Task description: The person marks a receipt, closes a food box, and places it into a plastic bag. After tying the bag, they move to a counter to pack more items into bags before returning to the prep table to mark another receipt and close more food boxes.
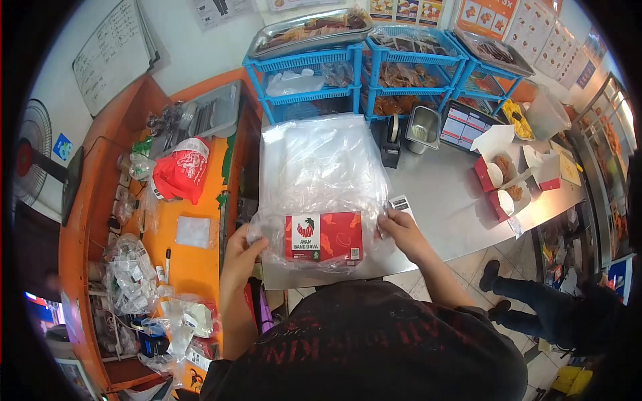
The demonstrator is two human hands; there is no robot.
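A red and white food box (341, 235) printed "Ayam Bang Dava" sits inside a clear plastic bag (271, 230) at the front of the steel counter. My left hand (245, 251) grips the bag at its left side, fingers closed on the plastic. At the right side, my right hand (400, 232) pinches the bag's other edge. Behind the box lies a stack of clear plastic bags (321, 150), flat on the counter. A small printed paper (401, 206) lies just beyond my right hand, partly covered.
Blue tiered racks (307, 70) with food trays line the back. A tape dispenser (391, 142), metal container (423, 127) and tablet (466, 125) stand before them. Open food boxes (498, 175) are at right. A red bag (182, 171) rests on the orange shelf. Another person's legs (521, 294) show at right.
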